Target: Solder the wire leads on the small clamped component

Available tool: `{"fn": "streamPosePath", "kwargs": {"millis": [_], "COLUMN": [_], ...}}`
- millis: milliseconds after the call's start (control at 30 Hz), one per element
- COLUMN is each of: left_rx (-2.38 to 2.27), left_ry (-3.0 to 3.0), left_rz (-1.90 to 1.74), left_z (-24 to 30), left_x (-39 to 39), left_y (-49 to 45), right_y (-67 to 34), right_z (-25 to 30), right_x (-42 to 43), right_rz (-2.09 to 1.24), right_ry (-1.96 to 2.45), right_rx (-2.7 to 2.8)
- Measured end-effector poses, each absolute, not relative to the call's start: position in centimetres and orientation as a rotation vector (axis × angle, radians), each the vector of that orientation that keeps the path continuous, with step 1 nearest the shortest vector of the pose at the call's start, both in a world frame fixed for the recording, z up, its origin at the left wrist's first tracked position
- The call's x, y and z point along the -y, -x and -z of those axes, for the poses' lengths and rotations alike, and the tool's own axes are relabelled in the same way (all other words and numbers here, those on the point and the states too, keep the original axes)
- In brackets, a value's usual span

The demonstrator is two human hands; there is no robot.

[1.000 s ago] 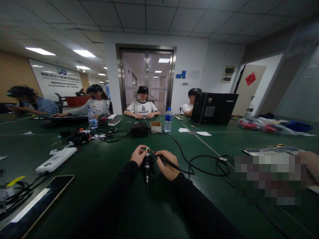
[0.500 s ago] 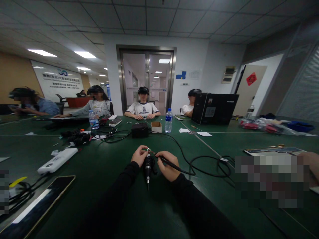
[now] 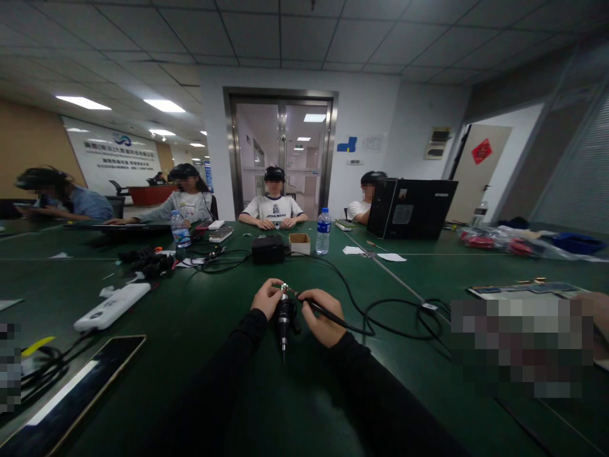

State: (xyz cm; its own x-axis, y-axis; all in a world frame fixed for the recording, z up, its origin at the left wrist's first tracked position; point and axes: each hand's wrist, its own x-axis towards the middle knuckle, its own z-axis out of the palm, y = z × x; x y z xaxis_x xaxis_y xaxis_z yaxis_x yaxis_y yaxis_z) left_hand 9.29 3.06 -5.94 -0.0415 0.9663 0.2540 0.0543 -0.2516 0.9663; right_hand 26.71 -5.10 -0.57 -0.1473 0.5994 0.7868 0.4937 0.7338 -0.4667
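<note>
OK, blk tool (image 3: 284,319) btwn hands (image 3: 267,298) (image 3: 325,319); cable (image 3: 404,336) loops R, btl (image 3: 323,233) beyond.

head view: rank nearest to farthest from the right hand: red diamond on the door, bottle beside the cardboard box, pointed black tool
1. Pointed black tool, just left of the right hand.
2. Bottle, ahead, right of the cardboard box.
3. Red diamond, on the door at far right.
</note>
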Motion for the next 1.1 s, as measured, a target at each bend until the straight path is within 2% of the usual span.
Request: {"fn": "streamPosePath", "kwargs": {"millis": [1100], "left_rx": [-1.151], "left_ry": [-1.361], "left_rz": [-1.417], "left_z": [6.03], "left_x": [-2.99], "left_y": [-9.34], "right_y": [-26.74], "right_z": [0.67], "right_x": [5.05], "right_rz": [-0.127], "right_ry": [0.868], "right_rx": [1.749]}}
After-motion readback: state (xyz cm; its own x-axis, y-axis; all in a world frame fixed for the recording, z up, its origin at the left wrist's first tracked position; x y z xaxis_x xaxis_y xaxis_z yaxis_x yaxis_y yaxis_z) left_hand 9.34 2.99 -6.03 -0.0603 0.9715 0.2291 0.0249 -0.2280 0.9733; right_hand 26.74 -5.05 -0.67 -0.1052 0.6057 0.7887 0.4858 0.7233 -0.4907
